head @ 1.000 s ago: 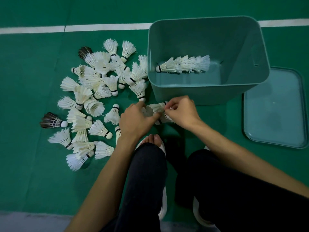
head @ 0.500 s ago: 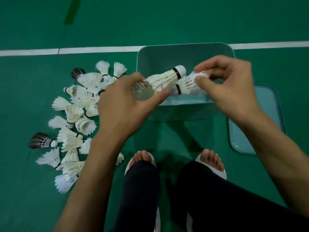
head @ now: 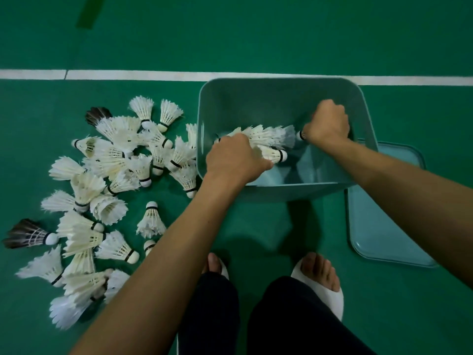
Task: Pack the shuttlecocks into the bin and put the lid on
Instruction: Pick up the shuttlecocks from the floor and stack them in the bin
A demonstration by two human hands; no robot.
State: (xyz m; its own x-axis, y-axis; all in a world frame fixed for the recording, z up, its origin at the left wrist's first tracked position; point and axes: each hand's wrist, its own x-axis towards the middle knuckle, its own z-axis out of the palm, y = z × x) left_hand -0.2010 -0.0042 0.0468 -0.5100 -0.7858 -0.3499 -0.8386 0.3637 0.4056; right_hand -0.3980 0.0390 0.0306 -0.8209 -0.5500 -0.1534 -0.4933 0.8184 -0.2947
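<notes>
Green court floor holds the bin; inside, left hand grips a shuttlecock, right hand apparently clutches a second shuttlecock.

Light is dim and flat, coming from overhead; colours read muted. Your body throws a broad, soft shadow on the green court floor between your feet and the teal plastic bin. The bin's inner bottom carries a pale, soft sheen. The white feather shuttlecocks are the brightest areas: crisp mid-frame, smeared at the lower left edge. Those inside the bin, between your left hand and right hand, blur at the feather tips. Wide-angle distortion stretches both forearms toward the bottom corners.
</notes>
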